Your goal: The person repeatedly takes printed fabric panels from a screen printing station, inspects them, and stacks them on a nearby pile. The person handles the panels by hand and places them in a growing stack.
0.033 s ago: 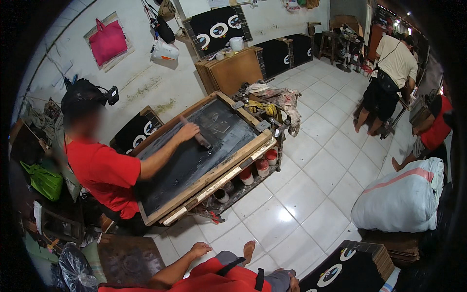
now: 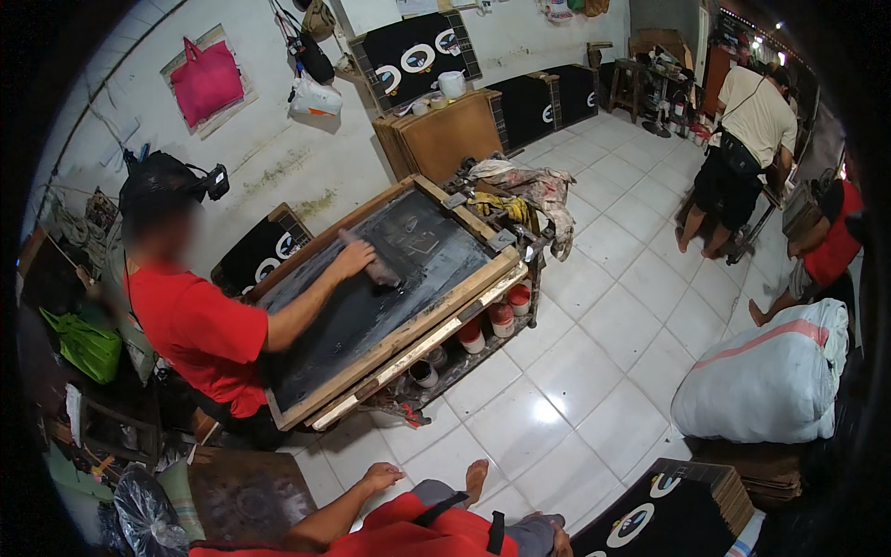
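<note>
Our hands are apart: the left hand (image 2: pixel 381 477), bottom centre, looks empty, fingers loose; the right hand (image 2: pixel 561 540), lower edge, near the stack (image 2: pixel 682 515) at lower right, we cannot read. Mid-frame, a co-worker (image 2: pixel 200 320) grips a squeegee (image 2: pixel 381 273).

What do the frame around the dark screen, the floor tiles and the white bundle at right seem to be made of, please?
Frame: probably wood, matte; its bars are brown, stained and squared.
Floor tiles: likely glazed ceramic, glossy; light glares off them between thin joints.
White bundle: perhaps woven plastic, with a dull sheen; its skin creases softly, but cloth is possible.
</note>
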A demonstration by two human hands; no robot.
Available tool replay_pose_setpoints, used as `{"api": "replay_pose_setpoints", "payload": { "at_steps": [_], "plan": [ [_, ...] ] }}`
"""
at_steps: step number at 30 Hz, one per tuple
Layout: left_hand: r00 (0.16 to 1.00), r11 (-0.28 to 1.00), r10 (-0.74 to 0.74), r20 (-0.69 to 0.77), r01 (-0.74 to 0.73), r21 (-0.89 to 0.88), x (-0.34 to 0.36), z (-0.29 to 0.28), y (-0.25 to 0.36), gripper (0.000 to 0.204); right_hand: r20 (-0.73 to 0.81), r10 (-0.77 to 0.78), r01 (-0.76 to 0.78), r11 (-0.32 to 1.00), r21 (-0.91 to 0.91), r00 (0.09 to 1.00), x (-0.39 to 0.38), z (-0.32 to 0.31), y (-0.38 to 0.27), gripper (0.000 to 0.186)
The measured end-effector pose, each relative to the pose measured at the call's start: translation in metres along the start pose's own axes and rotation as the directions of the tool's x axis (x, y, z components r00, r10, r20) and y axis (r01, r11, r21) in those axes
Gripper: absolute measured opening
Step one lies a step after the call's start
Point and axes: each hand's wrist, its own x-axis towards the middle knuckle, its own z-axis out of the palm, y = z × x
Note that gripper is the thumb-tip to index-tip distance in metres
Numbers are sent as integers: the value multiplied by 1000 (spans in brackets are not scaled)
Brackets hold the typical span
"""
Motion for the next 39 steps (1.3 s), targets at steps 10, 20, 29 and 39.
{"api": "replay_pose_setpoints", "payload": {
  "at_steps": [10, 20, 29, 39],
  "plan": [
    [982, 982, -186, 11, 185, 45, -27, 55, -34, 36, 2, -54, 52, 957, -287, 999, -2, -37, -22, 58],
    [1000, 956, -20, -9, 16, -292, -51, 130, -7, 30, 30, -408, 408, 905, -123, 913, 129, -84, -49, 69],
    [952, 873, -305, -4, 278, -401, -68, 146, -85, 35, 42, -334, 328, 883, -336, 942, 109, -130, -16, 10],
    [944, 566, -196, -266, -113, -817, 34, 5, -146, 24, 173, -388, 416, 724, -550, 905, 14, -16, -94, 30]
  ]
}}
